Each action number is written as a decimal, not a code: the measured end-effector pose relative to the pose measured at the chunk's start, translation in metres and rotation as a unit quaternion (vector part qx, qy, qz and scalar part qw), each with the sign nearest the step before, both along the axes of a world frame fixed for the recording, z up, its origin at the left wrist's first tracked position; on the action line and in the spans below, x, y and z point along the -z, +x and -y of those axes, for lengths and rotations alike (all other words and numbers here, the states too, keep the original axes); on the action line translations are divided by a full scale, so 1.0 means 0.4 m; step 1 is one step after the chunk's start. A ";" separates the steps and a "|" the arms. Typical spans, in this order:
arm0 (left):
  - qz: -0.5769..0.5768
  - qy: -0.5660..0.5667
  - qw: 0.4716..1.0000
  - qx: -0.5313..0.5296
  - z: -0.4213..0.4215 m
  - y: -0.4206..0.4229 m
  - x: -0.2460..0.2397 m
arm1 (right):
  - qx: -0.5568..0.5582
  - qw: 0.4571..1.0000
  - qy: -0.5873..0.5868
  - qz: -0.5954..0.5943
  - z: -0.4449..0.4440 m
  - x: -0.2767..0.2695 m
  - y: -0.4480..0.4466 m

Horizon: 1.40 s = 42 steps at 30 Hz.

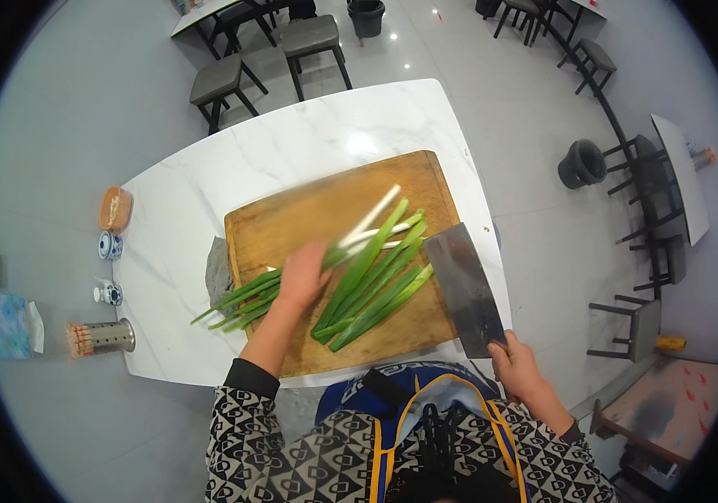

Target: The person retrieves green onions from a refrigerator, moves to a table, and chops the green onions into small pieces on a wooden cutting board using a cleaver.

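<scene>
A wooden cutting board (308, 220) lies on the white marble-patterned table in front of me. My left hand (303, 273), slightly blurred, is closed around a bunch of green onions (252, 292); their leaf tips reach past the board's left edge and white stems point up and right. Cut lengths of green onion (365, 289) lie on the board just right of that hand. My right hand (515, 363) grips the handle of a cleaver (467, 292). Its broad dark blade hangs over the board's right edge, beside the cut pieces.
A grey cloth (217, 273) touches the board's left side. Along the table's left edge stand an orange container (115, 207), a blue-and-white jar (109, 245), a small blue-and-white pot (108, 292) and a metal holder of chopsticks (107, 336). Stools (217, 82) stand beyond the far edge.
</scene>
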<state>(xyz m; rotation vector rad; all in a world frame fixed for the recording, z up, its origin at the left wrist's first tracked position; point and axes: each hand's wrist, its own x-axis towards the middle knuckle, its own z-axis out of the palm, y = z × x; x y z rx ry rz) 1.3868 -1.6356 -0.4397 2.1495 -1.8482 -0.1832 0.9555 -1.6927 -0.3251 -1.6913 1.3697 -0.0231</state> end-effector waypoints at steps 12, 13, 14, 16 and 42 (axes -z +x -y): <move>0.183 -0.051 0.953 -0.235 -0.018 0.147 -0.030 | -0.069 0.997 -0.033 -0.006 0.070 0.028 -0.025; 0.265 -0.106 0.931 -0.226 -0.015 0.125 -0.044 | -0.074 0.997 -0.034 -0.009 0.071 0.032 -0.027; 0.218 -0.019 0.937 -0.272 -0.018 0.098 -0.060 | -0.078 0.996 -0.037 -0.008 0.069 0.037 -0.029; -0.027 0.001 0.961 -0.277 -0.028 0.040 -0.089 | -0.077 0.996 -0.035 0.000 0.066 0.044 -0.032; 0.078 0.070 0.978 -0.183 -0.181 -0.051 0.047 | -0.041 0.998 -0.035 0.034 -0.003 0.062 -0.082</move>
